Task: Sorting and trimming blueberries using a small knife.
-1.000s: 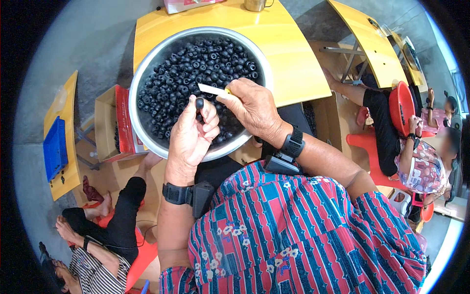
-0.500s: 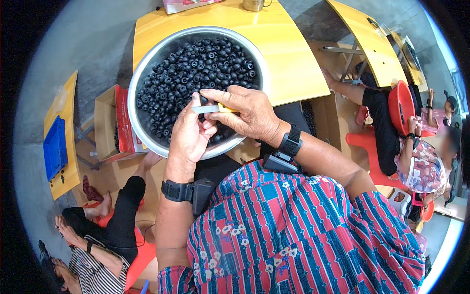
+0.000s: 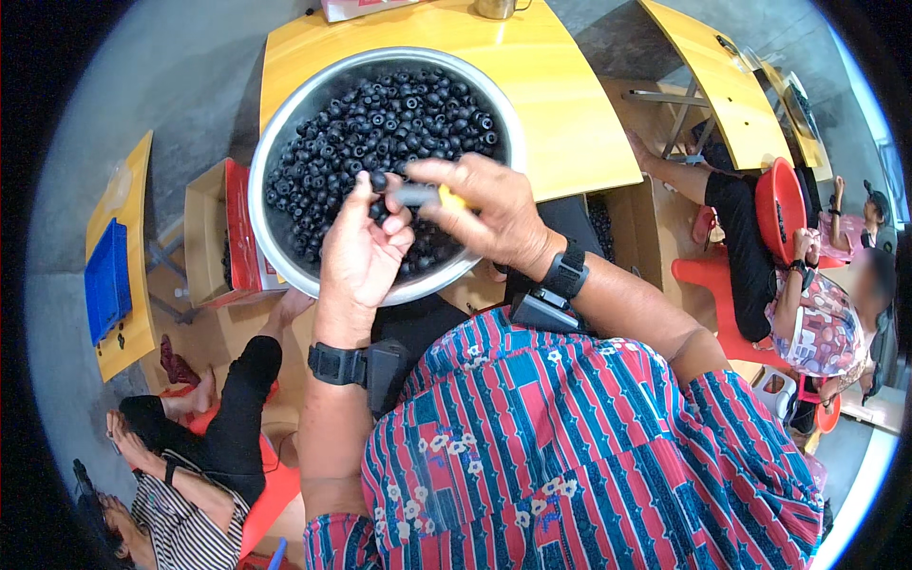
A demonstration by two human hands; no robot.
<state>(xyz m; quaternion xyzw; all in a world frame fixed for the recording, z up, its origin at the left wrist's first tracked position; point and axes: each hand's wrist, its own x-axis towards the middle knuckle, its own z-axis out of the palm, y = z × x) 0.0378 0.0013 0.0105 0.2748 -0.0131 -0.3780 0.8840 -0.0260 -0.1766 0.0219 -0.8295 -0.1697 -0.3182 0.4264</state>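
A wide metal basin holds a heap of small dark round fruits, many with a ring-shaped mark at one end. Over its near side, my left hand pinches one dark fruit between the thumb and a fingertip, the other fingers curled. My right hand grips a small knife by its yellow handle. Its short blade, smeared by motion, points left just beside the pinched fruit; whether they touch I cannot tell.
The basin overlaps a yellow table with a metal mug at its far edge. Left of the basin is an open cardboard box. A seated person is at lower left; another sits at right by a red basin.
My right hand's fingers have lifted and spread somewhat, and the blade has drawn slightly away from my left thumb. The dark fruit now shows at my left fingertips.
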